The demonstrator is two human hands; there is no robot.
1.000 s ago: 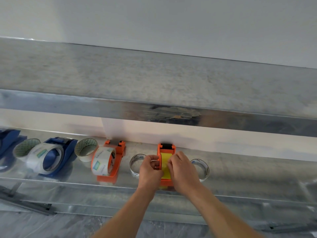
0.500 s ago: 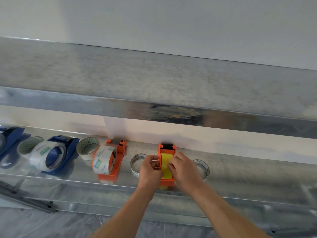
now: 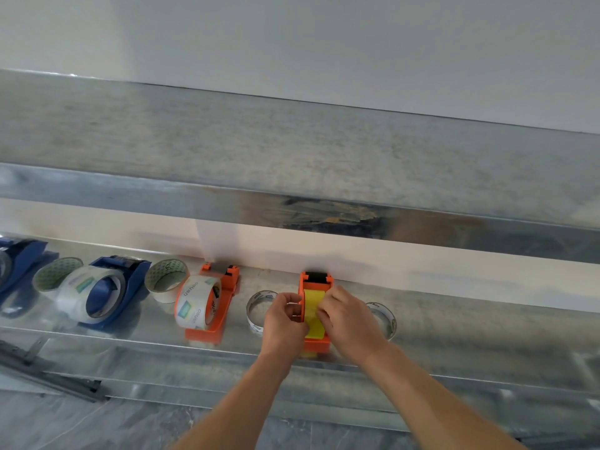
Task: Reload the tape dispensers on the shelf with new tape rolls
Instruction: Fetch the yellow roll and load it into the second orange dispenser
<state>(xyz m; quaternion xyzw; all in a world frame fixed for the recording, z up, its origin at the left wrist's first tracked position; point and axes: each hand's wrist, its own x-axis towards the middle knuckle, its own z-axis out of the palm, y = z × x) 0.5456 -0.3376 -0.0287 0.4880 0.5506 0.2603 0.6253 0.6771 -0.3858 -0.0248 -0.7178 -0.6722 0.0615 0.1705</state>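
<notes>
An orange tape dispenser (image 3: 315, 280) stands on the metal shelf (image 3: 470, 336) with a yellow tape roll (image 3: 314, 306) seated in it. My left hand (image 3: 283, 323) grips the dispenser's left side, fingers curled. My right hand (image 3: 349, 319) presses on the yellow roll from the right. A second orange dispenser (image 3: 212, 319) holding a clear printed roll (image 3: 194, 306) stands to the left. Further left a blue dispenser (image 3: 120, 287) carries a clear roll (image 3: 86, 293). Another blue dispenser (image 3: 16, 264) is cut off at the left edge.
Empty roll cores lie on the shelf: one (image 3: 258, 306) left of my hands, one (image 3: 386, 318) right of them, partly hidden. Two cardboard cores (image 3: 167, 277) (image 3: 55, 272) stand between the dispensers. An upper metal shelf (image 3: 292, 164) overhangs. The shelf's front lip (image 3: 130, 355) runs below.
Both hands stay on the orange dispenser with small finger shifts. The camera view has drifted slightly, so the shelf items sit a little further right in frame.
</notes>
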